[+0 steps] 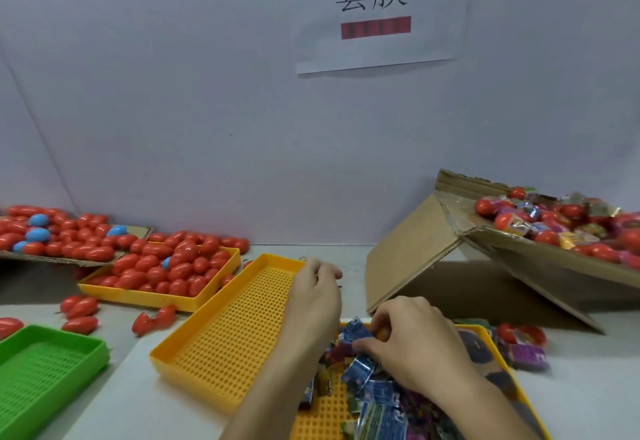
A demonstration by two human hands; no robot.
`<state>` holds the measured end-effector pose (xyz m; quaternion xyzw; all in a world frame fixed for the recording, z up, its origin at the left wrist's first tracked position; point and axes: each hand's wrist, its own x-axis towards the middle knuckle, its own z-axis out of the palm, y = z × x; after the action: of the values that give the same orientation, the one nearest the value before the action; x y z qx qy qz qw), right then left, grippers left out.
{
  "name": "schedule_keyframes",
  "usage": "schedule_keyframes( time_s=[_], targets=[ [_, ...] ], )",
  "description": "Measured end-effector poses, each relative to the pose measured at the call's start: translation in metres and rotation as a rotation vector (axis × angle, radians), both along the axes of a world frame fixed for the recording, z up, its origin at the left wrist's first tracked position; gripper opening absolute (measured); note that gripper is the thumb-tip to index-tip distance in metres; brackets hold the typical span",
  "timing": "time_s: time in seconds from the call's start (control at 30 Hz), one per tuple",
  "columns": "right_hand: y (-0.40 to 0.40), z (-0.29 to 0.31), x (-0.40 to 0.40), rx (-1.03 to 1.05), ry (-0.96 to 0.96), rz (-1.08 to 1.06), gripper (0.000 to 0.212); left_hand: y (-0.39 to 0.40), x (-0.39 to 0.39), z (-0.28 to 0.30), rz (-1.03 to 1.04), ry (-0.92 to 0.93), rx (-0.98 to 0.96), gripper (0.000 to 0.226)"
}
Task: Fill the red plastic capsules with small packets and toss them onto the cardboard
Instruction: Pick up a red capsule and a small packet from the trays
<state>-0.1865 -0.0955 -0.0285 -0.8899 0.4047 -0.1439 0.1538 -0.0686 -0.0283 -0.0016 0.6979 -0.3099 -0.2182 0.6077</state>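
Observation:
My right hand reaches into a heap of small packets in a yellow tray at the near right. Its fingers pinch a blue packet at the top of the heap. My left hand hovers over the far right end of a yellow perforated tray that holds nothing. Its fingers curl away from me, and I cannot see whether they hold anything. Red capsules fill another yellow tray at the left. A tilted cardboard at the right carries red capsules and packets.
A green tray sits at the near left. Loose red capsules lie on the table. A flat cardboard at the far left holds red and blue capsules. Packets and a red capsule lie right of the packet tray. A paper sign hangs on the wall.

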Motion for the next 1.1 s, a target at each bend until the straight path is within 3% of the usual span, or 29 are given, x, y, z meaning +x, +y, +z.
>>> schedule_keyframes(
  time_s=[0.37,0.7,0.8,0.9,1.1],
  targets=[
    [-0.011,-0.005,0.001,0.202,-0.12,0.002,0.022,0.01,0.025,-0.017,-0.002,0.024,0.023,0.022],
    [-0.015,0.008,-0.009,0.374,-0.606,0.052,0.026,0.013,0.02,-0.018,-0.056,-0.122,0.019,0.014],
    [-0.011,0.009,-0.007,0.438,-0.651,0.072,0.025,0.014,0.018,-0.019,-0.186,-0.109,0.037,0.018],
    [-0.008,0.012,-0.005,0.484,-0.675,0.103,0.025,0.014,0.014,-0.018,-0.29,-0.152,0.035,0.006],
    [-0.005,0.013,-0.005,0.481,-0.713,0.145,0.02,0.013,0.014,-0.019,-0.235,-0.218,-0.023,0.012]
  ],
)
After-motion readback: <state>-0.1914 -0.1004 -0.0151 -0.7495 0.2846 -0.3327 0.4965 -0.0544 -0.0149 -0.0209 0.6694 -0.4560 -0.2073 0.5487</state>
